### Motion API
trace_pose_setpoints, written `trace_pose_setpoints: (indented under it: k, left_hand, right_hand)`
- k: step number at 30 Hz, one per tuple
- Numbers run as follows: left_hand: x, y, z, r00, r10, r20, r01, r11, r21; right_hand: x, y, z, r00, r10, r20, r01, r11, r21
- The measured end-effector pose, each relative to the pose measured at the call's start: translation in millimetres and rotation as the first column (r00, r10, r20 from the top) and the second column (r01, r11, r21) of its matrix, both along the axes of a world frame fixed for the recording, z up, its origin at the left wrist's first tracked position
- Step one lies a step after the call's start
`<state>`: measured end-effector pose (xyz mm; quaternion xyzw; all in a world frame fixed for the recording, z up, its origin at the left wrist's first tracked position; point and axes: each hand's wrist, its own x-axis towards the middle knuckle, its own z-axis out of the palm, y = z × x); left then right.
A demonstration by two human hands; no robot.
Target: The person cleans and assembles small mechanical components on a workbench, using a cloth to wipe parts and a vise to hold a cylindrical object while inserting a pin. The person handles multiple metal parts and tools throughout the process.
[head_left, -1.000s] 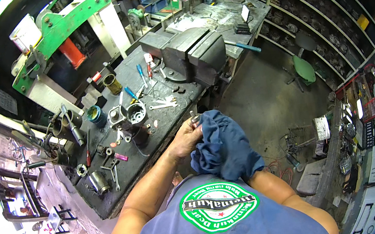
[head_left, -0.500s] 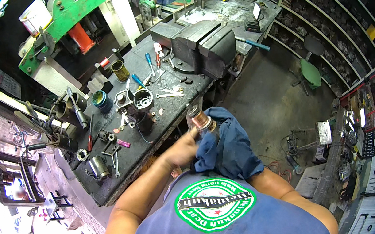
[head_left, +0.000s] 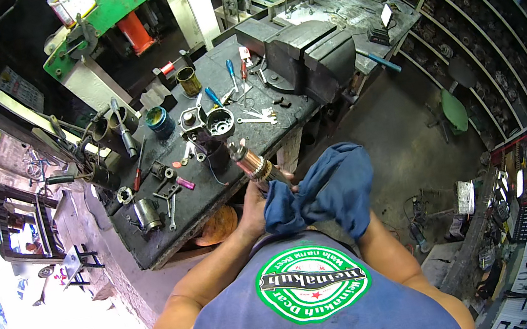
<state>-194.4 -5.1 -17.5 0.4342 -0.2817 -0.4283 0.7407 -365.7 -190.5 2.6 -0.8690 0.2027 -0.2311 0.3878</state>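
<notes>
My left hand (head_left: 256,206) is wrapped round the lower part of a motor armature (head_left: 255,169), with copper-coloured bands and a shaft pointing up and away from me. A crumpled dark blue cloth (head_left: 339,180) covers my right hand, which grips it from within; the fingers are hidden. One end of the cloth lies against my left hand and the armature's lower end. Both hands are in front of my chest, just off the near edge of the workbench (head_left: 212,201).
A large bench vise (head_left: 309,58) stands at the bench's far right. Between it and a metal cylinder (head_left: 147,214) lie screwdrivers, a blue tub (head_left: 158,120), wrenches and a round metal housing (head_left: 220,123). A green chair (head_left: 453,111) stands on the floor to the right.
The armature has come down and left, nearer my left hand's side, and shows more plainly. The cloth has swung right and spread out from it. The whole view has shifted a little.
</notes>
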Motion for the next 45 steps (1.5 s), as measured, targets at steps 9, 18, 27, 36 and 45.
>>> trace_pose_setpoints:
  k: [9,18,27,36,45]
  left_hand:
    - [19.0,-7.6,45.6,0.631,-0.273,0.726,-0.125,0.888,0.442]
    - [-8.2,-56.0,43.0,0.625,-0.356,0.695,0.045,0.905,0.423]
    - [-49.4,-107.5,42.7,0.897,-0.404,0.182,0.368,0.908,0.202]
    - [-92.9,-205.4,37.5,0.841,-0.268,-0.470,0.323,0.946,0.038]
    - [8.4,-293.5,65.4,0.659,-0.337,0.673,-0.045,0.875,0.482]
  right_hand:
    - [54.0,23.0,-6.9,0.905,-0.232,0.357,-0.166,0.581,0.797]
    - [48.0,-30.0,16.9,0.951,-0.209,0.227,0.056,0.841,0.539]
    - [-73.0,-100.5,3.1,0.972,0.114,0.204,-0.228,0.655,0.721]
    - [-135.0,-168.0,-41.9,0.991,0.073,0.109,-0.129,0.691,0.712]
    - [-236.6,-361.3,-9.0,0.497,-0.545,0.675,-0.120,0.727,0.675]
